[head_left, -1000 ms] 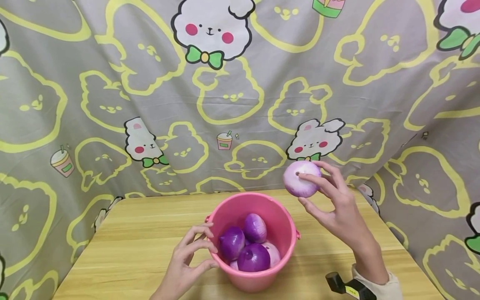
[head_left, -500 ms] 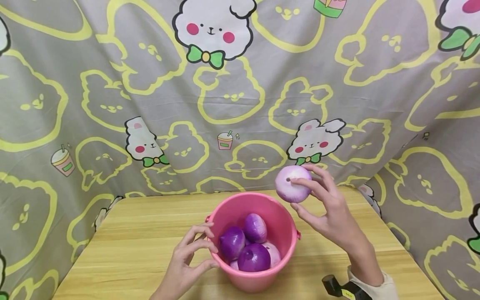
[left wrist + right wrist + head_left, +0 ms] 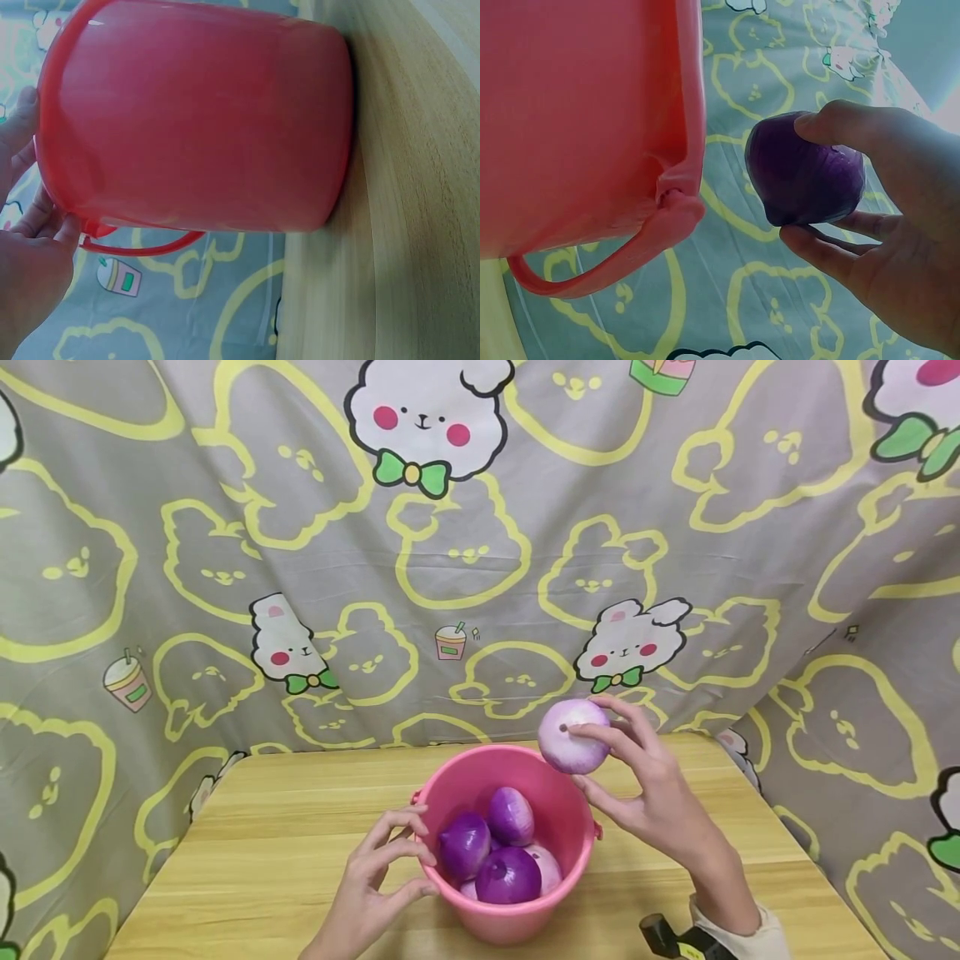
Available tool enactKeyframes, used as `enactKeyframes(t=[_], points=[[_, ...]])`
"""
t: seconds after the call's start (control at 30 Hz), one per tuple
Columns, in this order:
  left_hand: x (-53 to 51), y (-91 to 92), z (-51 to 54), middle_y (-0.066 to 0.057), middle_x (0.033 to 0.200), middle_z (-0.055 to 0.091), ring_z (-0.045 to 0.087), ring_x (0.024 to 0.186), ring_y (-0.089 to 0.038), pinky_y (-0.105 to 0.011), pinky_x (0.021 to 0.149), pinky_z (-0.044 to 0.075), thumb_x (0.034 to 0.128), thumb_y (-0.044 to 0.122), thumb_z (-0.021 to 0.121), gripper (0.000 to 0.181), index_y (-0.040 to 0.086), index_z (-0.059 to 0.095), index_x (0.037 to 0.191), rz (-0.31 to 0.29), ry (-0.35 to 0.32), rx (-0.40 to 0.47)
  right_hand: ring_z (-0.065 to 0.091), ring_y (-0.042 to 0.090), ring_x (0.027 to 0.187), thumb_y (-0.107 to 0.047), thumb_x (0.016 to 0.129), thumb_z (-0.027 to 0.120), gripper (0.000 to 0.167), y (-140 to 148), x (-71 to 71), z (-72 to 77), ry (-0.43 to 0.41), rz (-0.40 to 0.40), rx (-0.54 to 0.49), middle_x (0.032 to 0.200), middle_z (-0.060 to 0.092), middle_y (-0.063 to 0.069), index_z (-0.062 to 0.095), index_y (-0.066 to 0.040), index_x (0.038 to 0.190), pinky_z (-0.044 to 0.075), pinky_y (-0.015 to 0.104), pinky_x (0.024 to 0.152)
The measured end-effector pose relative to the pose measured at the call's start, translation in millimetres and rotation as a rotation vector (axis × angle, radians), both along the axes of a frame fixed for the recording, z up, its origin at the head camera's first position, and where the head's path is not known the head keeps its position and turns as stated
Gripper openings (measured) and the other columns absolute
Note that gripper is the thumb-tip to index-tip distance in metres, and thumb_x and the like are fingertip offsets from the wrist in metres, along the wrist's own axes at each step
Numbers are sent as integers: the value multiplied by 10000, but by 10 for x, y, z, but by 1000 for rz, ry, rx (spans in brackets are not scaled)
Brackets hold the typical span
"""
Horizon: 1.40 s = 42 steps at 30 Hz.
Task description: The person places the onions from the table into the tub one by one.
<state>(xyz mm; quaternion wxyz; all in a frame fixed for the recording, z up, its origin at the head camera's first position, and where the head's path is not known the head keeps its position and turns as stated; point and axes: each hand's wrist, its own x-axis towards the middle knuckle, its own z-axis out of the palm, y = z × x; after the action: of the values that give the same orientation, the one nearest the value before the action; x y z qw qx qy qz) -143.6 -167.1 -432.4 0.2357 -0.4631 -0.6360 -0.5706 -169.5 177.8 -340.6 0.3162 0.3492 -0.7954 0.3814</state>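
A pink bucket (image 3: 525,913) stands upright on the table, holding several purple onions (image 3: 508,875). My left hand (image 3: 378,868) grips its left rim with bent fingers and thumb; the left wrist view shows fingertips (image 3: 28,97) at the rim. Above the bucket's back right rim, my right hand (image 3: 652,785) holds another onion (image 3: 573,739) between thumb and fingers, its pale end with a dark spot facing me. In the right wrist view this onion (image 3: 795,165) looks dark purple and sits apart from the bucket's rim. The lower onions in the bucket are partly hidden.
The wooden table (image 3: 300,818) bears the bucket. A grey curtain (image 3: 465,685) with yellow cartoon outlines hangs behind and at both sides. The bucket's handle (image 3: 592,277) hangs down outside it. A black device (image 3: 678,939) is on my right wrist.
My right hand has moved left and slightly down with the onion, from beyond the bucket's right side to over its back right rim. The left hand and bucket have stayed put.
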Motion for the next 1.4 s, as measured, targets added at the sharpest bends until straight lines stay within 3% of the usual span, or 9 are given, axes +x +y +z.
enactKeyframes(t=[0.4,0.63,0.9,1.17,1.4], points=[[-11,26,22,-204,1144,533,478,1353,-341,-380,1204,412,845,52,817,215,17,685,1012,6,-2,-1,564,241,1265,-61,797,864,609,63,-80,-106,-118,37,77,1533,394,88,642,-226,1339,519,210,1060],[-51,-12,-72,-213,1144,530,474,1354,-353,-388,1208,407,844,57,818,218,23,687,1014,1,1,-6,450,234,1374,-147,810,870,584,57,-58,-105,-138,13,141,1525,422,71,640,-271,1332,486,232,1098],[-94,-45,-159,-226,1156,526,462,1343,-413,-404,1208,408,838,43,824,232,28,693,1029,-8,4,-6,470,231,1364,-187,809,880,588,35,-22,-130,-179,19,192,1509,449,49,623,-310,1323,545,295,1056],[-88,-49,-159,-221,1159,526,462,1345,-406,-415,1219,392,837,45,826,240,30,693,1036,-10,3,-5,503,191,1326,-165,821,869,587,27,-6,-161,-215,46,224,1514,444,12,620,-326,1328,585,396,1015],[-84,-52,-150,-208,1164,531,464,1343,-395,-407,1216,396,839,46,826,233,30,694,1031,-11,9,-5,504,184,1321,-204,821,878,547,24,2,-164,-242,82,251,1495,466,-15,632,-331,1292,578,409,1025]])
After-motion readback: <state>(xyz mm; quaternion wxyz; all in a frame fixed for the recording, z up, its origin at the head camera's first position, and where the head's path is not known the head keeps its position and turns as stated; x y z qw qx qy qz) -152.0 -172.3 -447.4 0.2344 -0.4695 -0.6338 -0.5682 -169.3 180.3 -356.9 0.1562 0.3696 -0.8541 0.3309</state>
